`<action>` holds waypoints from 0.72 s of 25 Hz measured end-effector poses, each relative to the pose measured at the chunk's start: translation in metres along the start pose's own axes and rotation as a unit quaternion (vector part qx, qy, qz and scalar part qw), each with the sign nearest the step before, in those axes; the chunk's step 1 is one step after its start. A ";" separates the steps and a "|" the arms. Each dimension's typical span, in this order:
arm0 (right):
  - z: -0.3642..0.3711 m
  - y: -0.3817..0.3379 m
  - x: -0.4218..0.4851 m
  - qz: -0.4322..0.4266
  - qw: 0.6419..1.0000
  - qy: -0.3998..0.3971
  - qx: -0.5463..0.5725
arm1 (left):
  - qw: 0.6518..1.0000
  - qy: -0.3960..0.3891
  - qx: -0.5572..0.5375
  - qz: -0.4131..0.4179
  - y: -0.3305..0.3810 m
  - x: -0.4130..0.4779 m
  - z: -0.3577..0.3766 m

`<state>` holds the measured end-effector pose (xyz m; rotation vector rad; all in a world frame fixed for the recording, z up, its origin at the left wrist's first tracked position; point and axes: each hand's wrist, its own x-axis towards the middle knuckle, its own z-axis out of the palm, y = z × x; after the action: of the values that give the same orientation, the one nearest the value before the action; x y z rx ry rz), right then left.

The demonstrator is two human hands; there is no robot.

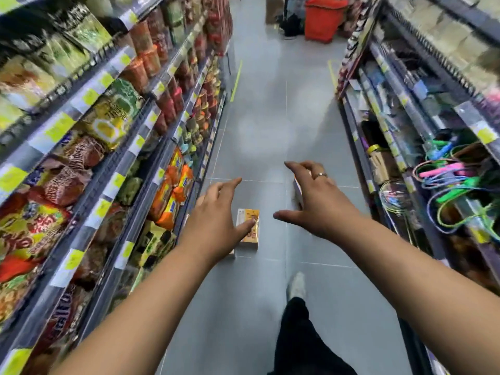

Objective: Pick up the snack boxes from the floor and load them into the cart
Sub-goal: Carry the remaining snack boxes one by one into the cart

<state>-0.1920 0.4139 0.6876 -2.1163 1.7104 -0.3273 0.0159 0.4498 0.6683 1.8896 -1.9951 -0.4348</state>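
head camera looked down a narrow shop aisle with a grey tiled floor [259,136]. left shelves [113,147] were packed with bright snack bags and cups. right shelves [400,136] held household goods and coloured skipping ropes [454,171]. far up the aisle stood a red cart [324,20].

both bare arms reached forward and down. the left hand [216,212] was open, fingers straight and pointing ahead, holding nothing. in this view its thumb overlapped an orange and yellow snack box [248,226] that lay flat on the floor between the two hands. the right hand [316,196], wearing a ring [321,174], was open too, fingers spread and lightly bent, gripping nothing. a second box [297,192] showed only partly behind it, blurred. a pale shoe [296,285] and black trouser leg [297,334] showed below, on the floor.
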 end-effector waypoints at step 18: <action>0.184 0.090 0.426 -0.065 0.975 -0.210 -0.013 | 0.919 0.022 -0.134 -0.369 -0.166 0.301 0.202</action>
<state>-0.0980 0.0132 0.4548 -2.1320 1.3433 0.1059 0.0579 0.1355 0.4271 2.3721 -1.0481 -0.7963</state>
